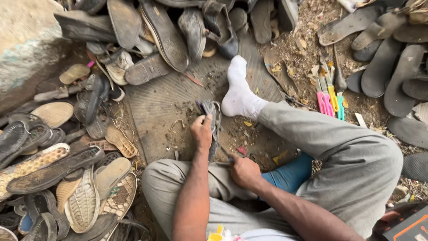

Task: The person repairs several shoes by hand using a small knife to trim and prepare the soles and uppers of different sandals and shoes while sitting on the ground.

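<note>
A worn dark shoe (210, 117) stands on edge at the middle of the frame, on a ribbed rubber mat (160, 100). The left hand (202, 130) is closed over its upper edge; the right hand (244, 172), lower centre, is fisted around a small tool whose tip is hidden. A slip of that tool could likely nick the steadying fingers or the white-socked foot (239, 91) just beside. Piled soles (67, 178) crowd the left; the tool's kind is unclear
</note>
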